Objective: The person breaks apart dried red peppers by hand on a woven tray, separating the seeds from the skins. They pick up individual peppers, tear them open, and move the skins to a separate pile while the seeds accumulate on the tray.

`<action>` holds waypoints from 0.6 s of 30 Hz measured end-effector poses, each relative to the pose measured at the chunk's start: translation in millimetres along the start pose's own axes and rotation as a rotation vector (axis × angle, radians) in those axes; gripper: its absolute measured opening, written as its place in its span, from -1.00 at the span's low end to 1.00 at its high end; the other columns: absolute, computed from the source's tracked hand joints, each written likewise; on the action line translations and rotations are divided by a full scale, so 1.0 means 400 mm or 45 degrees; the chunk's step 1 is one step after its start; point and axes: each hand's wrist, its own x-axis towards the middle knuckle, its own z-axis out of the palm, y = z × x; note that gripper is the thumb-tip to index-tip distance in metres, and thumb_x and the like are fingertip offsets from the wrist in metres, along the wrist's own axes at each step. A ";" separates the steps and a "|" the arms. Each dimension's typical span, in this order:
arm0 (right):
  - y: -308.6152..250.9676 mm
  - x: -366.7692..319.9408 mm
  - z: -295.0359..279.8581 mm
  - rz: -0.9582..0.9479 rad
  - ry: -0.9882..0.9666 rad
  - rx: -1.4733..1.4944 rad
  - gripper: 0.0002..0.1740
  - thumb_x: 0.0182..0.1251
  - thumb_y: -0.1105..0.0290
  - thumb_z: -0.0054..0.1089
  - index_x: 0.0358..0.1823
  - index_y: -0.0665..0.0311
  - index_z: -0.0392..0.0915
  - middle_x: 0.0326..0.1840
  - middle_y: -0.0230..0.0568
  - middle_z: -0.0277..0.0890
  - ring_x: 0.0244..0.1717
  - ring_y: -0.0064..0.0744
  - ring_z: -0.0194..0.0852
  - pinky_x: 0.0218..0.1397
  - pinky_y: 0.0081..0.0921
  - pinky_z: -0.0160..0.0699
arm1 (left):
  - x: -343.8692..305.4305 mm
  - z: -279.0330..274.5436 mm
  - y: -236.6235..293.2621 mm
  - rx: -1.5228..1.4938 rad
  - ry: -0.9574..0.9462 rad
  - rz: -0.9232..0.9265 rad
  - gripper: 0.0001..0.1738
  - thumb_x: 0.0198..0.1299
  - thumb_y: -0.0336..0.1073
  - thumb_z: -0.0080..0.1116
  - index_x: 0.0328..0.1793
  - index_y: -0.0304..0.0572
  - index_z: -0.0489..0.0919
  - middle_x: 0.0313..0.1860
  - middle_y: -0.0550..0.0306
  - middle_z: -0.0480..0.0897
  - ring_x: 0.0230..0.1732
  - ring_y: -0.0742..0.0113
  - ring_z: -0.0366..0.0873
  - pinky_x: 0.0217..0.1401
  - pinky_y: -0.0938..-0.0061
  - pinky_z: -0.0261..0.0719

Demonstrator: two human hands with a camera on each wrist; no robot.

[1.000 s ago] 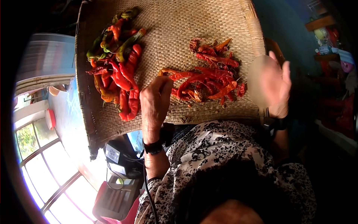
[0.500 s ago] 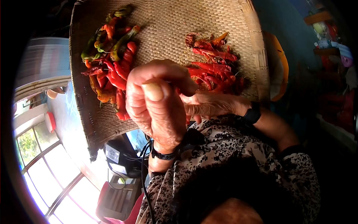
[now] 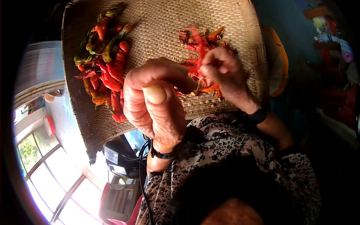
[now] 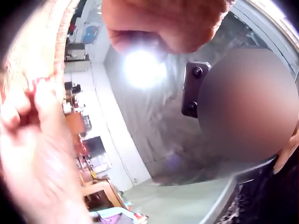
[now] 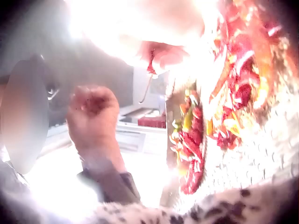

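Observation:
My right hand (image 3: 227, 75) is over the right part of a woven tray (image 3: 161, 30), its fingers bent round a red chili pepper (image 3: 201, 43) that looks blurred. A thin stem hangs below those fingers in the right wrist view. My left hand (image 3: 157, 101) is raised close to the head camera, fingers curled in and thumb folded over them; nothing shows in its grasp. Beneath the right hand lies a heap of wrinkled red chilies (image 5: 243, 84), partly hidden in the head view. Smoother red and green chilies (image 3: 108, 77) form another heap along the tray's left side.
An orange-rimmed container (image 3: 282, 71) stands just beyond the tray's right edge. Below the tray on the left are a black box with cables (image 3: 118, 159) and a red-and-grey chair (image 3: 116, 204). A bright window (image 3: 56, 180) fills the lower left.
From beyond the tray's right edge, my right hand swept in beside the left, then up over the wrinkled heap, where it now holds a chili. The left hand rose towards the camera and stayed there.

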 end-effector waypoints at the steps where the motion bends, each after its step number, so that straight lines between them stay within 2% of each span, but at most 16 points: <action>1: 0.001 -0.006 -0.022 -0.106 0.086 0.085 -0.99 0.28 0.50 0.11 -0.29 0.23 0.48 -0.41 -0.37 0.51 -0.42 -0.67 0.47 -0.45 -0.67 0.54 | 0.001 -0.001 -0.010 -0.005 0.000 -0.002 -0.57 0.42 0.00 -0.14 -0.13 -0.27 0.46 -0.54 0.06 0.49 -0.60 0.36 0.36 -0.55 0.50 0.41; 3: -0.022 -0.029 -0.083 -0.105 0.328 0.160 -0.89 0.30 0.44 0.16 -0.16 0.18 0.51 -0.33 -0.36 0.56 -0.44 -0.63 0.49 -0.48 -0.67 0.51 | -0.001 -0.001 -0.029 0.042 0.039 -0.006 -0.78 0.34 -0.29 0.07 -0.26 -0.33 0.53 -0.38 0.06 0.63 -0.51 0.49 0.48 -0.45 0.58 0.49; 4: -0.035 -0.039 -0.114 -0.140 0.458 0.244 -0.89 0.31 0.47 0.14 -0.15 0.21 0.52 -0.30 -0.31 0.55 -0.39 -0.59 0.47 -0.39 -0.66 0.49 | -0.006 -0.010 -0.044 0.123 -0.082 -0.087 -0.87 0.28 -0.40 0.10 -0.30 -0.30 0.58 -0.36 0.10 0.65 -0.51 0.50 0.52 -0.52 0.58 0.50; 5: -0.048 -0.048 -0.145 -0.179 0.589 0.329 -0.87 0.32 0.49 0.12 -0.13 0.24 0.53 -0.26 -0.26 0.55 -0.34 -0.55 0.45 -0.30 -0.64 0.48 | -0.016 -0.012 -0.054 0.338 -0.259 -0.201 -0.91 0.25 -0.40 0.14 -0.27 -0.25 0.60 -0.37 0.10 0.66 -0.55 0.45 0.52 -0.56 0.58 0.50; 7: -0.059 -0.054 -0.217 -0.226 0.817 0.374 -0.83 0.32 0.44 0.15 -0.08 0.19 0.52 -0.26 -0.26 0.59 -0.33 -0.54 0.52 -0.31 -0.63 0.54 | -0.049 0.002 -0.097 0.467 -0.587 -0.246 -0.93 0.21 -0.39 0.18 -0.29 -0.24 0.60 -0.38 0.08 0.65 -0.55 0.39 0.54 -0.59 0.56 0.52; 9: -0.060 -0.072 -0.254 -0.223 0.875 0.418 -0.83 0.35 0.45 0.10 -0.05 0.20 0.51 -0.22 -0.23 0.60 -0.28 -0.52 0.52 -0.24 -0.60 0.53 | -0.090 0.026 -0.139 0.566 -0.829 -0.126 -0.93 0.17 -0.38 0.22 -0.30 -0.20 0.58 -0.41 0.08 0.61 -0.57 0.37 0.50 -0.63 0.53 0.52; 10: -0.066 -0.082 -0.251 -0.161 0.902 0.366 -0.84 0.36 0.46 0.07 -0.06 0.20 0.51 -0.21 -0.21 0.60 -0.28 -0.52 0.51 -0.25 -0.60 0.52 | -0.105 0.037 -0.146 0.768 -0.965 -0.153 -0.90 0.17 -0.34 0.21 -0.27 -0.15 0.53 -0.43 0.12 0.54 -0.52 0.37 0.52 -0.59 0.51 0.53; 11: -0.073 -0.093 -0.247 -0.098 0.927 0.314 -0.84 0.37 0.46 0.05 -0.06 0.20 0.51 -0.20 -0.20 0.61 -0.29 -0.53 0.51 -0.25 -0.60 0.52 | -0.116 0.053 -0.151 0.767 -0.958 -0.146 -0.90 0.17 -0.34 0.21 -0.27 -0.15 0.53 -0.43 0.12 0.54 -0.52 0.37 0.52 -0.59 0.51 0.53; 12: -0.079 -0.105 -0.236 -0.021 0.849 0.254 -0.85 0.39 0.47 0.00 -0.08 0.20 0.51 -0.25 -0.22 0.60 -0.35 -0.56 0.48 -0.29 -0.63 0.50 | -0.125 0.068 -0.153 1.046 -1.043 -0.117 -0.90 0.13 -0.40 0.18 -0.24 -0.16 0.51 -0.40 0.10 0.53 -0.46 0.30 0.56 -0.53 0.46 0.57; 13: -0.072 -0.113 -0.223 0.027 0.742 0.230 -0.86 0.38 0.44 0.04 -0.09 0.22 0.51 -0.31 -0.26 0.58 -0.43 -0.59 0.45 -0.38 -0.65 0.48 | -0.134 0.075 -0.159 1.327 -1.124 -0.087 -0.86 0.09 -0.47 0.16 -0.21 -0.17 0.48 -0.37 0.07 0.52 -0.40 0.24 0.60 -0.47 0.42 0.61; 14: -0.070 -0.121 -0.209 0.066 0.575 0.018 -0.86 0.38 0.44 0.06 -0.09 0.25 0.50 -0.33 -0.27 0.57 -0.46 -0.61 0.44 -0.43 -0.66 0.47 | -0.144 0.072 -0.173 1.292 -1.032 0.023 -0.82 0.05 -0.46 0.14 -0.23 -0.12 0.41 -0.39 0.08 0.45 -0.41 0.22 0.58 -0.51 0.39 0.58; 15: -0.067 -0.127 -0.196 0.101 0.407 -0.195 -0.86 0.37 0.43 0.08 -0.09 0.28 0.49 -0.35 -0.29 0.56 -0.48 -0.63 0.43 -0.48 -0.68 0.45 | -0.145 0.070 -0.178 1.292 -1.029 0.031 -0.82 0.05 -0.46 0.14 -0.23 -0.12 0.41 -0.39 0.08 0.45 -0.41 0.22 0.58 -0.51 0.39 0.58; 17: -0.044 -0.141 -0.180 0.072 0.205 -0.818 -0.81 0.30 0.45 0.17 -0.08 0.31 0.48 -0.33 -0.23 0.56 -0.45 -0.49 0.50 -0.46 -0.59 0.52 | -0.142 0.059 -0.185 1.328 -0.965 0.064 -0.85 0.07 -0.46 0.11 -0.24 -0.11 0.42 -0.39 0.10 0.46 -0.38 0.23 0.59 -0.53 0.39 0.57; 18: -0.062 -0.137 -0.156 0.055 0.145 -1.230 -0.72 0.19 0.48 0.27 -0.08 0.32 0.48 -0.29 -0.11 0.55 -0.35 -0.31 0.58 -0.39 -0.48 0.59 | -0.138 0.045 -0.190 1.441 -1.001 0.041 -0.87 0.10 -0.48 0.07 -0.23 -0.10 0.42 -0.43 0.12 0.49 -0.42 0.23 0.59 -0.52 0.39 0.58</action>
